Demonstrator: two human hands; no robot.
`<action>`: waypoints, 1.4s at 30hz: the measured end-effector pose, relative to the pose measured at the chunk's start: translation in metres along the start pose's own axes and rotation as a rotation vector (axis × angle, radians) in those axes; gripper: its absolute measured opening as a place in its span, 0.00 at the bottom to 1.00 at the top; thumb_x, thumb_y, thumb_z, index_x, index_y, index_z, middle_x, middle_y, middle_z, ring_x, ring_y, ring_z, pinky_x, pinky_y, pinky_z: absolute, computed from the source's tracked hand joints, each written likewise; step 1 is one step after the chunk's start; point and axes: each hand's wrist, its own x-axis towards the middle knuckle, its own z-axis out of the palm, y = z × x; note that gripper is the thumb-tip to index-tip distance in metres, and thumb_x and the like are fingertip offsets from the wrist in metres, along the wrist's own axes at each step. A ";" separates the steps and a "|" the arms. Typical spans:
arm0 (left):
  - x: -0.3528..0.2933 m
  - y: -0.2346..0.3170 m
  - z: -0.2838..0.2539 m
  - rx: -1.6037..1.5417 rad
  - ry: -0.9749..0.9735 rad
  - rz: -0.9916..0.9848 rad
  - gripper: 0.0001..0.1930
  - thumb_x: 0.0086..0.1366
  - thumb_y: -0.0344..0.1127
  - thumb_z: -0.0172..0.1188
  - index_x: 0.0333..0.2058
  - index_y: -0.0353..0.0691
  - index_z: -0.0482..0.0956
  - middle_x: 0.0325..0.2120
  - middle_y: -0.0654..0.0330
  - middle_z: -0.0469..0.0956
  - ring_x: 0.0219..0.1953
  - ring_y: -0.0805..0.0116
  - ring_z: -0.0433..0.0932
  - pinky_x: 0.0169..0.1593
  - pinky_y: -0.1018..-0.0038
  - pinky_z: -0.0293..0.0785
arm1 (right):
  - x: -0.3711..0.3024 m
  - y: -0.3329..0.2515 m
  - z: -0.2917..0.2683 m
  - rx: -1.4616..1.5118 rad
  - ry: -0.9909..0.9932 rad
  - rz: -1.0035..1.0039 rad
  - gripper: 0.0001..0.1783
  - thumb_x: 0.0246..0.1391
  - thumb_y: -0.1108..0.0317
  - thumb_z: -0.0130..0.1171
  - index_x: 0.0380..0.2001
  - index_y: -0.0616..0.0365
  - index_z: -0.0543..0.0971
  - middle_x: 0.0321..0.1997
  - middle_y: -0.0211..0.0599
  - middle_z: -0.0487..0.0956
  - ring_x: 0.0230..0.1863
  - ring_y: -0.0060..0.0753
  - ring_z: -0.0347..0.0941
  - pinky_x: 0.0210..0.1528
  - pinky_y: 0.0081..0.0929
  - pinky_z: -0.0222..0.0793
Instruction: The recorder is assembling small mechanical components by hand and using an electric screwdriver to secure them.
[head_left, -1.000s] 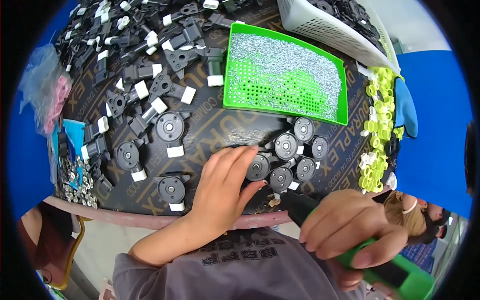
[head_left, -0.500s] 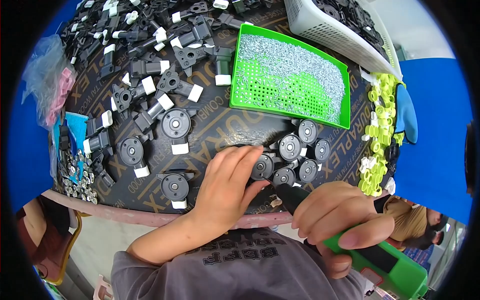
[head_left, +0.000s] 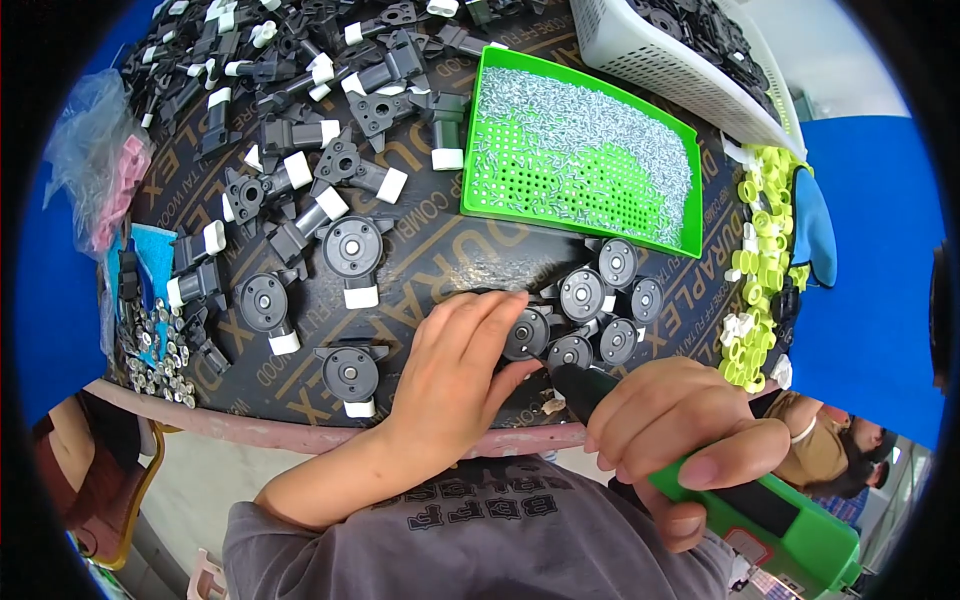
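Observation:
My left hand grips a black disc-shaped part at the table's near side, thumb on its near edge and fingers on its left. My right hand is wrapped round a green and black electric screwdriver, held at a slant. The screwdriver's thin bit reaches toward the near right edge of the gripped part; whether it sits in a screw is too small to tell. Close to the right of that part cluster several similar black disc parts. To the left lie three more, including one disc part with a white end.
A green perforated tray of small silver screws stands beyond the hands. Black parts with white ends pile up at the far left. A white basket stands far right, near yellow-green rings. Small metal pieces lie at left.
My right hand and the screwdriver have tilted and shifted very slightly. My left hand and the gripped disc part stay in place.

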 end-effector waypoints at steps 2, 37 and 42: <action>0.001 0.001 0.000 -0.008 0.003 0.005 0.30 0.55 0.33 0.68 0.56 0.35 0.69 0.50 0.50 0.72 0.52 0.49 0.70 0.56 0.59 0.67 | 0.003 -0.003 -0.001 -0.012 -0.032 0.043 0.16 0.48 0.74 0.64 0.37 0.66 0.69 0.19 0.43 0.73 0.14 0.39 0.69 0.17 0.35 0.70; 0.003 0.004 0.001 -0.073 0.027 -0.036 0.29 0.51 0.27 0.68 0.53 0.36 0.70 0.46 0.51 0.74 0.49 0.48 0.71 0.52 0.60 0.70 | 0.003 0.002 0.008 -0.200 -0.089 0.084 0.16 0.57 0.65 0.59 0.40 0.58 0.63 0.19 0.35 0.72 0.15 0.30 0.70 0.17 0.29 0.72; -0.002 0.003 0.005 0.159 0.091 0.044 0.35 0.49 0.38 0.71 0.56 0.36 0.69 0.50 0.53 0.74 0.54 0.50 0.70 0.56 0.61 0.68 | 0.019 -0.004 -0.024 0.013 -0.220 0.012 0.25 0.52 0.61 0.68 0.43 0.59 0.64 0.22 0.40 0.75 0.19 0.40 0.74 0.21 0.36 0.76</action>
